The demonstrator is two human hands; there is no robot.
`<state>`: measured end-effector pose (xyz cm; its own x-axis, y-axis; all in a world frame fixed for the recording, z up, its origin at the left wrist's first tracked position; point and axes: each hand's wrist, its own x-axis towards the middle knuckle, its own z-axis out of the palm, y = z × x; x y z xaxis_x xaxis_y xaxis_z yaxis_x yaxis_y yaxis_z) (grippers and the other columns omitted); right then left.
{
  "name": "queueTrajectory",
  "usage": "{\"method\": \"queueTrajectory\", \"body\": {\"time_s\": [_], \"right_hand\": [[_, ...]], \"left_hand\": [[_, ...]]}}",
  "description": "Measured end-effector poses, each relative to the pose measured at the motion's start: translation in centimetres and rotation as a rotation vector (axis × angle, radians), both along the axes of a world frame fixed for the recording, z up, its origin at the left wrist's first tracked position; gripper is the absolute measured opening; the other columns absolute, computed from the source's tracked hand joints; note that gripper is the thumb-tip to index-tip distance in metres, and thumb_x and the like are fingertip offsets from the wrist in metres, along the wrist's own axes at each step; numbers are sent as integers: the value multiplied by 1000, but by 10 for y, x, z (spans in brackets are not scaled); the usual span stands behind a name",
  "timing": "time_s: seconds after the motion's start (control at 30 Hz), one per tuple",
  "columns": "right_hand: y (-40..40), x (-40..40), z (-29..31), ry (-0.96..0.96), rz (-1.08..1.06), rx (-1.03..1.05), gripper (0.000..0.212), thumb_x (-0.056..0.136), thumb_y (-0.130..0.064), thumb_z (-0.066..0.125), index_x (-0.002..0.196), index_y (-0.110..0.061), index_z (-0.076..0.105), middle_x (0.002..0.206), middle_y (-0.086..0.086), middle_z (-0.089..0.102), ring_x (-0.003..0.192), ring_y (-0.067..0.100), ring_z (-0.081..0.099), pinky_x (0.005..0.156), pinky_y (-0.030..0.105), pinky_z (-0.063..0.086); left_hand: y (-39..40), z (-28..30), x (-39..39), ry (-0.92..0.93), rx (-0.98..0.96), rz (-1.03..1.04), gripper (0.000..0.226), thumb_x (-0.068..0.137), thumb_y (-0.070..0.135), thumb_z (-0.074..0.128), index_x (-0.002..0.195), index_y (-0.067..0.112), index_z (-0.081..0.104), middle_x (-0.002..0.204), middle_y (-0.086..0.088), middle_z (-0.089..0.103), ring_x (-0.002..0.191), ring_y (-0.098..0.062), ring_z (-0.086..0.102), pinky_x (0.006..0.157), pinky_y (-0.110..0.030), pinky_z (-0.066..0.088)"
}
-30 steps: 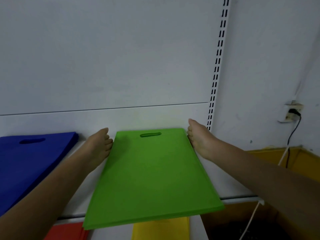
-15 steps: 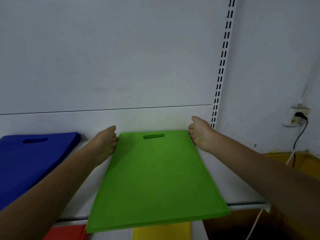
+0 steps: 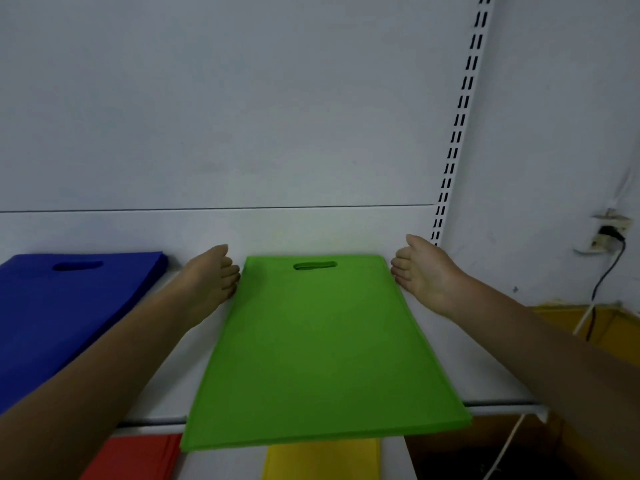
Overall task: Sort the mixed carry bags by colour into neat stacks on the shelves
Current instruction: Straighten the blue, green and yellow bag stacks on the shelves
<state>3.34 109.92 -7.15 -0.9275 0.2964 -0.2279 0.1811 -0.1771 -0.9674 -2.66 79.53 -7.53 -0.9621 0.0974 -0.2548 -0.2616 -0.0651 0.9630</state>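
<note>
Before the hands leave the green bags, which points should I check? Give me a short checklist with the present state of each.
1. Green stack holds one colour only: ok, only green shows.
2. Edges aligned: ok at the front, where the layers look even; far edge cannot tell.
3. Stack fully on the shelf: not ok, its front edge overhangs the lip.
4. Apart from the blue stack: ok, a bare gap lies between them.
5. Hands free to withdraw: ok, left hand and right hand lie flat beside the stack and grip nothing.
</note>
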Motion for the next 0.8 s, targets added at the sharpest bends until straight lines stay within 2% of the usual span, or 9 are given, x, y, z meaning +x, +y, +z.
{"method": "queueTrajectory", "body": {"time_s": [0.13,0.23,0.37,0.57,0.8], "right_hand": [[-11,-3,3,-16,80,93,65,103,-43,29,148,3,24,154,21,29,141,30,33,113,34,27],[-13,-6,4,-28,73,158,67,103,-45,32,146,6,26,151,25,28,140,36,31,115,41,26],[-11,-4,3,-3,23,85,63,103,-41,34,150,0,22,156,16,27,142,26,32,113,34,27],[-8,1,5,-9,54,2,64,104,-39,31,151,1,15,157,20,23,143,27,30,113,35,27],[-14,-1,7,-20,74,62,65,103,-42,29,153,-2,12,159,16,20,145,25,26,115,35,24]], "left_hand": [[16,7,6,1,-36,-33,60,104,35,25,150,0,11,155,-16,23,141,-27,29,113,-36,22],[21,12,7,10,-41,-37,60,104,35,24,150,0,9,155,-16,23,141,-26,29,112,-35,23],[12,15,7,-22,21,-34,61,103,34,26,150,-2,8,155,-18,22,141,-27,29,113,-36,23],[2,16,8,-47,84,-42,61,103,33,25,149,-3,7,154,-21,23,140,-30,30,114,-40,23],[11,16,9,-21,55,-47,60,104,32,24,150,-3,6,154,-20,23,140,-29,30,112,-38,25]]}}
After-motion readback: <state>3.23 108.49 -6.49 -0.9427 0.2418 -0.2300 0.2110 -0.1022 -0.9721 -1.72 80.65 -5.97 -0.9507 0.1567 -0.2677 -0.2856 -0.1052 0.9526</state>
